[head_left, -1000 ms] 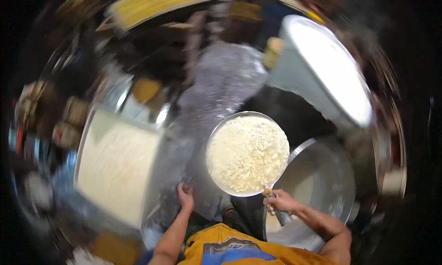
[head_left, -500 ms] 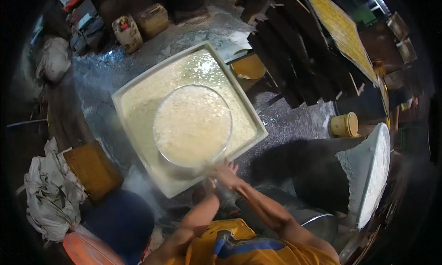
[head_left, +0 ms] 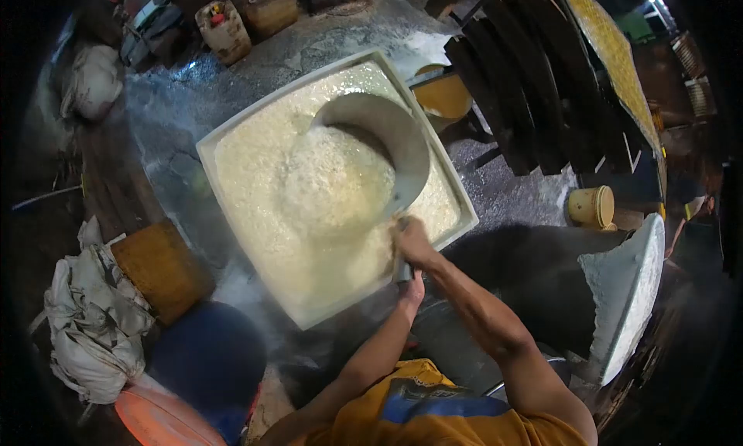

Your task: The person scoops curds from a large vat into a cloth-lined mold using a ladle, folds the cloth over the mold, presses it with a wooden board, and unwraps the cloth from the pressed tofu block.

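From where I stand, the left hand (head_left: 414, 289) is at the near end of the handle (head_left: 405, 269), its grip too hidden to tell; the right hand (head_left: 415, 243) is wrapped around it higher up. The round metal pan (head_left: 414, 148) tips steeply over the square tray (head_left: 306, 320), spilling lumpy, pale liquid (head_left: 329, 179) inside. Beyond sit two grimy jerrycans (head_left: 223, 32).
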### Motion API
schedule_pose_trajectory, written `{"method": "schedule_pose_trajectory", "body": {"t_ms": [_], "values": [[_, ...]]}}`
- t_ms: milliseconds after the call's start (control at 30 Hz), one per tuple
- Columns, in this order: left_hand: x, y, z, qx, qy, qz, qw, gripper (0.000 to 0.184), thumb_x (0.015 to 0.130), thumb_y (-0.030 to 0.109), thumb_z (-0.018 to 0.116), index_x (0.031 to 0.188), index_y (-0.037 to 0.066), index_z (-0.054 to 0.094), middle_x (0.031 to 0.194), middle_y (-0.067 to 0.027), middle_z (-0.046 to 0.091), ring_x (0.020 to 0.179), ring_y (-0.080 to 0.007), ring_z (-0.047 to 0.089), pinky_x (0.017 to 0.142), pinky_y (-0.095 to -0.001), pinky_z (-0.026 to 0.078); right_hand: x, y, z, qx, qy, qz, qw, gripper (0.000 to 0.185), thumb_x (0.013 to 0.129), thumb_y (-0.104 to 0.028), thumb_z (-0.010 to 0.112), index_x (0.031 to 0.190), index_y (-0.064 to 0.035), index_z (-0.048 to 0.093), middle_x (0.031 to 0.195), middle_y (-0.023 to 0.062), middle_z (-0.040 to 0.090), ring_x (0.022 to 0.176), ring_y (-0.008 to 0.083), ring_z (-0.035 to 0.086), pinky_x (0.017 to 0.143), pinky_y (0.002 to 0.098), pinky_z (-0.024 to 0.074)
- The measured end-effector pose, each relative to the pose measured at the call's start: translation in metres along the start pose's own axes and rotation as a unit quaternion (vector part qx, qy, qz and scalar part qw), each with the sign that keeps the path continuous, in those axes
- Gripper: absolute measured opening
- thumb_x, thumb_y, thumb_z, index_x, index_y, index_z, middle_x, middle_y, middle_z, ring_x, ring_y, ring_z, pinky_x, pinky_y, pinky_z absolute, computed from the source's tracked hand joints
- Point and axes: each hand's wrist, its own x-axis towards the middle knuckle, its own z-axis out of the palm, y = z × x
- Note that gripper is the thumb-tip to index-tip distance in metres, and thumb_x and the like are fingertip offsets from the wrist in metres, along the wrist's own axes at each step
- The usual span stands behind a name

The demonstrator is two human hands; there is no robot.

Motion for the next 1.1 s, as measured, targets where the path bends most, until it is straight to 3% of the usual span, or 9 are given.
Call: {"method": "schedule_pose_trajectory", "body": {"t_ms": [233, 367, 433, 600, 733, 833, 900, 967, 1100], "values": [[-0.022, 0.07, 0.066, 0.058, 0.018, -0.05, 0.997, 0.061, 0.092, 0.025, 0.056, 0.143, 0.009, 0.027, 0.149, -0.0087, 0.024, 0.139, -0.0249, 0.021, 0.111, -0.0452, 0.023, -0.078, -0.041, -0.125, -0.056, 0.367, -0.314, 0.874, 0.018, 0.089, -0.001, 0.05, 0.107, 0.0004, 0.047, 0.086, 0.0109, 0.056, 0.072, 0.0191, 0.055, 0.06, 0.0347, 0.0467], [-0.039, 0.096, 0.112, 0.06, 0.091, -0.082, 0.991, 0.062, 0.086, 0.03, 0.066, 0.137, 0.011, 0.035, 0.139, -0.0089, 0.038, 0.132, -0.0231, 0.033, 0.106, -0.0386, 0.029, -0.171, 0.02, -0.191, 0.352, 0.329, -0.252, 0.839, 0.017, 0.091, -0.002, 0.049, 0.108, -0.0028, 0.048, 0.087, 0.0066, 0.053, 0.074, 0.0117, 0.054, 0.061, 0.0289, 0.0469], [-0.038, 0.09, 0.107, 0.207, -0.006, -0.125, 0.97, 0.068, 0.085, 0.026, 0.067, 0.14, 0.01, 0.029, 0.141, -0.0105, 0.037, 0.132, -0.0239, 0.032, 0.106, -0.0383, 0.029, -0.232, 0.052, -0.211, 0.421, 0.348, -0.251, 0.799, 0.015, 0.09, -0.005, 0.052, 0.105, -0.0038, 0.049, 0.081, 0.005, 0.053, 0.07, 0.0114, 0.054, 0.057, 0.0284, 0.0468], [-0.041, 0.019, 0.096, 0.572, -0.206, -0.187, 0.772, 0.073, 0.085, 0.022, 0.067, 0.143, 0.005, 0.025, 0.139, -0.009, 0.043, 0.105, -0.0181, 0.052, 0.084, -0.0335, 0.04, -0.359, 0.201, -0.224, 0.471, 0.472, -0.033, 0.744, 0.012, 0.088, -0.013, 0.061, 0.093, -0.007, 0.05, 0.063, 0.0009, 0.048, 0.048, 0.0124, 0.048, 0.043, 0.0286, 0.0434], [-0.13, -0.038, 0.161, 0.715, -0.326, -0.184, 0.59, 0.085, 0.08, 0.016, 0.071, 0.143, 0.0, 0.018, 0.145, -0.0206, 0.03, 0.129, -0.0304, 0.039, 0.103, -0.04, 0.036, -0.383, 0.307, -0.185, 0.668, 0.423, 0.024, 0.612, 0.014, 0.089, -0.011, 0.059, 0.086, -0.0078, 0.046, 0.064, 0.0008, 0.049, 0.048, 0.0097, 0.047, 0.042, 0.0241, 0.0404], [-0.193, -0.087, 0.172, 0.754, -0.387, -0.144, 0.51, 0.08, 0.082, 0.016, 0.07, 0.143, 0.0, 0.02, 0.142, -0.0208, 0.034, 0.129, -0.0313, 0.039, 0.103, -0.0397, 0.036, -0.363, 0.398, -0.139, 0.738, 0.453, 0.027, 0.499, 0.013, 0.09, -0.011, 0.056, 0.083, -0.0045, 0.047, 0.061, 0.0057, 0.05, 0.052, 0.0184, 0.052, 0.049, 0.0343, 0.0461], [-0.218, -0.13, 0.159, 0.747, -0.456, -0.128, 0.466, 0.074, 0.082, 0.016, 0.069, 0.14, -0.003, 0.027, 0.138, -0.0204, 0.039, 0.126, -0.0298, 0.041, 0.102, -0.0375, 0.036, -0.353, 0.444, -0.118, 0.798, 0.496, 0.1, 0.327, 0.008, 0.09, -0.006, 0.052, 0.089, 0.0001, 0.048, 0.07, 0.0128, 0.053, 0.056, 0.0221, 0.056, 0.048, 0.0353, 0.0468], [-0.219, -0.179, 0.144, 0.767, -0.545, -0.067, 0.333, 0.068, 0.083, 0.017, 0.069, 0.136, -0.005, 0.033, 0.134, -0.0206, 0.043, 0.12, -0.0293, 0.045, 0.099, -0.037, 0.038, -0.334, 0.508, -0.1, 0.841, 0.521, 0.14, 0.045, 0.011, 0.089, 0.0, 0.049, 0.099, 0.0003, 0.045, 0.083, 0.0172, 0.053, 0.057, 0.0238, 0.057, 0.045, 0.0362, 0.046], [-0.283, -0.249, 0.146, 0.784, -0.566, 0.037, 0.253, 0.056, 0.083, 0.016, 0.068, 0.126, -0.008, 0.042, 0.125, -0.0209, 0.05, 0.108, -0.0296, 0.053, 0.093, -0.0379, 0.042, -0.336, 0.595, -0.1, 0.746, 0.623, 0.178, -0.151, 0.035, 0.085, 0.003, 0.045, 0.117, -0.0044, 0.035, 0.094, 0.0182, 0.05, 0.063, 0.0289, 0.059, 0.054, 0.0434, 0.0554]]}}
